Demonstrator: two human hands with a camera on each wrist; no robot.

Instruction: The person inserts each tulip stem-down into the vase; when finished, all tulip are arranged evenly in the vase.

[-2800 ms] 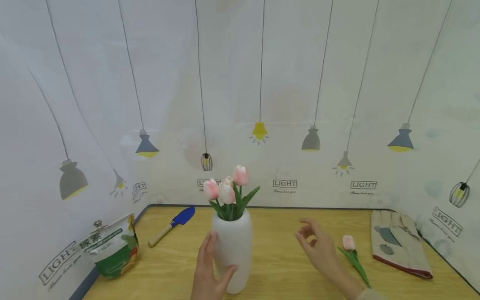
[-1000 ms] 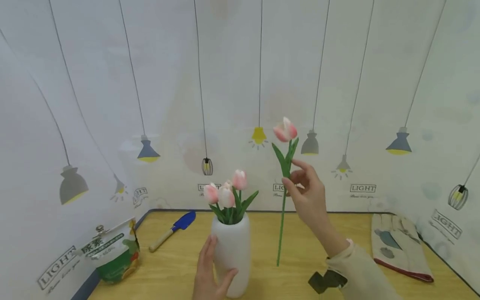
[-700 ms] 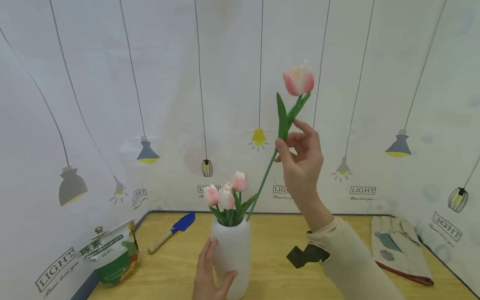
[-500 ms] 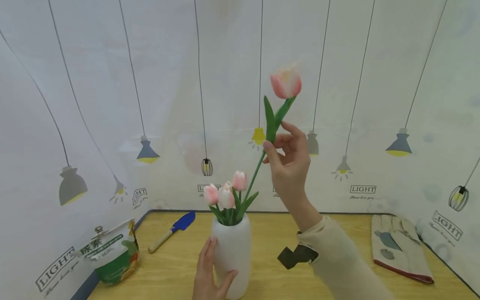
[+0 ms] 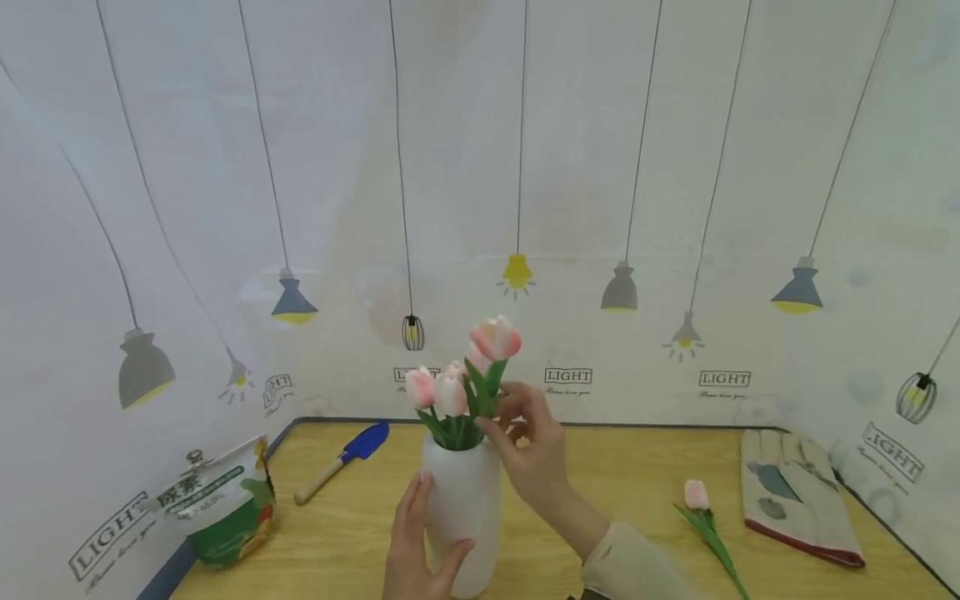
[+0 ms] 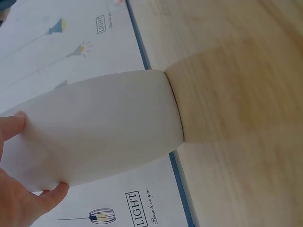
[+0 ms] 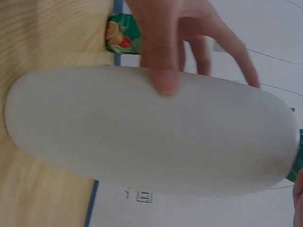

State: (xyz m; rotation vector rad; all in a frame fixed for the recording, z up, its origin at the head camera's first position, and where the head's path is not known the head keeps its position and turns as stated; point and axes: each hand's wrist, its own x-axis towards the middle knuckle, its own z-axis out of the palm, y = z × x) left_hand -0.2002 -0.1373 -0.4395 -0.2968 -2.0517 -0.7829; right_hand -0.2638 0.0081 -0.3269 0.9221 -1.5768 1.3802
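Note:
A tall white vase (image 5: 462, 517) stands upright on the table, with several pink-and-white tulips (image 5: 452, 392) in its mouth. My left hand (image 5: 420, 550) grips the vase's side, thumb and fingers spread around it; the left wrist view also shows fingertips (image 6: 59, 190) on its wall. At the vase's right rim my right hand (image 5: 534, 446) pinches a tulip (image 5: 498, 337) by its leaves and stem. The lower stem of that tulip is hidden in the vase. Only a bit of the right fingers (image 7: 298, 201) shows in the right wrist view.
Another tulip (image 5: 695, 495) lies on the wooden table (image 5: 337, 558) at the right, beside a pair of work gloves (image 5: 798, 500). A blue trowel (image 5: 365, 442) lies back left; a clipped green-and-white bag (image 5: 225, 508) stands at the left. Printed walls enclose the table.
My right hand, bare-fingered at first, took up a tulip, raised it over the vase and brought it down into the mouth. The left hand stays on the vase.

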